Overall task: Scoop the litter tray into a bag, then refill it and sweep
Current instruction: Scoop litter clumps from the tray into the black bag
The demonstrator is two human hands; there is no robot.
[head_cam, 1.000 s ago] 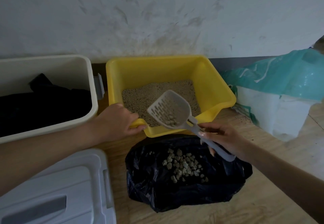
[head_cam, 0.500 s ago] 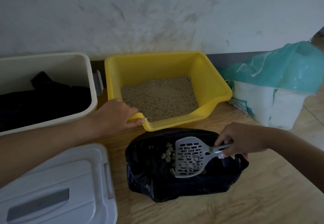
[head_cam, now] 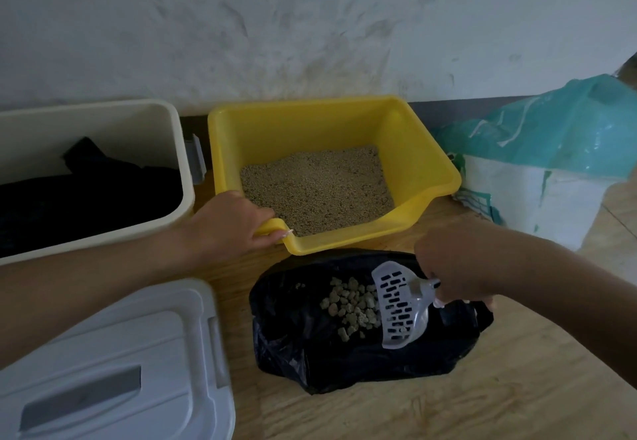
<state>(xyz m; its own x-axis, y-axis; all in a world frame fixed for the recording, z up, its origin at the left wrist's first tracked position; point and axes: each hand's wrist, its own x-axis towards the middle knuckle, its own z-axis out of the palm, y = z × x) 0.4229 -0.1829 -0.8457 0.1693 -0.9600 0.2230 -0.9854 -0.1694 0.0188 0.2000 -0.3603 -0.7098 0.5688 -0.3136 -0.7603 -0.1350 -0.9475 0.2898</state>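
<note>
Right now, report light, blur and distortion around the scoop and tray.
Head view: dim light, no glare; the black bag swallows detail, yet the clumps read clearly; the right hand on the scoop looks slightly soft, the yellow tray sharp; wide-angle bending shows toward the edges.

Cream bin [head_cam: 113, 126] — white lidded box [head_cam: 138, 346]

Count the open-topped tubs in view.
2. The cream tub at far left; the yellow litter tray right of it, its corner gripped by the left hand. None seems hidden.
</note>
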